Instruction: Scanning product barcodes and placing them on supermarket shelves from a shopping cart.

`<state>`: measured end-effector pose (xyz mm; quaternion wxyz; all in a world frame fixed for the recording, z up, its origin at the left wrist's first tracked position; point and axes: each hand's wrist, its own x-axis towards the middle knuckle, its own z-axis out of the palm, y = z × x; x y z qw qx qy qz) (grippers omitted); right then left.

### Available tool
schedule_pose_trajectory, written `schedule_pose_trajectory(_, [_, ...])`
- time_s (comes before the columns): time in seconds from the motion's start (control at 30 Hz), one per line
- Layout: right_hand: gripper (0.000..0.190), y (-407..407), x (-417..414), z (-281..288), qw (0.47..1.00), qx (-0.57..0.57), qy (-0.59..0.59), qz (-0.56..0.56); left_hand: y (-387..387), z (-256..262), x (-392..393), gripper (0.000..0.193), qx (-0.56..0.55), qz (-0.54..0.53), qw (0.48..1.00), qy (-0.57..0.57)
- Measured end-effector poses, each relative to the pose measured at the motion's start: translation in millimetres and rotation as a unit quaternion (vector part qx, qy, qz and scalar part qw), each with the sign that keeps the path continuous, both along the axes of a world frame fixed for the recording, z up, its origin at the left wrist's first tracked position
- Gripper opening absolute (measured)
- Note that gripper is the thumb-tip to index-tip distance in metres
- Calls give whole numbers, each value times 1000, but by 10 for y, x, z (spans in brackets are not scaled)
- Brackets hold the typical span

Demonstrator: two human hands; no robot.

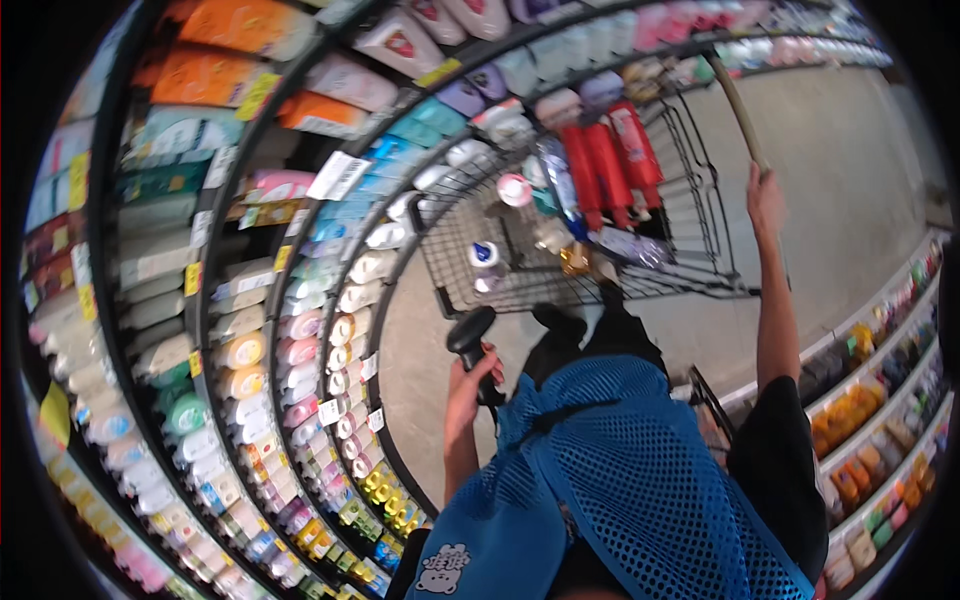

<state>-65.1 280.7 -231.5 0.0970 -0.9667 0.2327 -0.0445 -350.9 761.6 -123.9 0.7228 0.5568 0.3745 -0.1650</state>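
My left hand is closed around the handle of a black handheld barcode scanner, its head pointing up. With my right arm stretched forward, my right hand grips a long pole-like bar, whose exact kind I cannot tell. Between the hands stands a black wire shopping cart. It holds several red packages, a purple-silver pack, a golden item, a pink-and-white round container and a white bottle with a blue top. A blue mesh garment or bag covers my front.
Curved by the lens, shelves of bottles and refill pouches with price tags fill the left and top. A white price card juts out from one shelf edge. More stocked shelves stand at the lower right. Grey floor shows beyond the cart.
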Motion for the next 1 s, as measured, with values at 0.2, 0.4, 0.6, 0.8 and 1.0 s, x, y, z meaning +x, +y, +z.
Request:
schedule_pose_trajectory(0.2, [49, 273, 210, 48, 999, -41, 3, 32, 59, -73, -249, 22, -29, 70, 997, 1])
schedule_pose_trajectory(0.4, [47, 551, 412, 129, 996, -66, -10, 66, 40, 66, -329, 19, -45, 98, 994, -14])
schedule_pose_trajectory(0.6, [47, 740, 520, 135, 995, -54, -8, 78, 125, 41, -521, 23, -44, 141, 989, -25])
schedule_pose_trajectory(0.8, [53, 945, 420, 272, 997, -44, -18, 64, 122, -27, -756, 24, -60, 164, 984, -17])
schedule_pose_trajectory(1.0, [55, 1064, 457, 156, 998, -28, 7, 60, 281, -62, -831, 21, -26, 182, 983, -11])
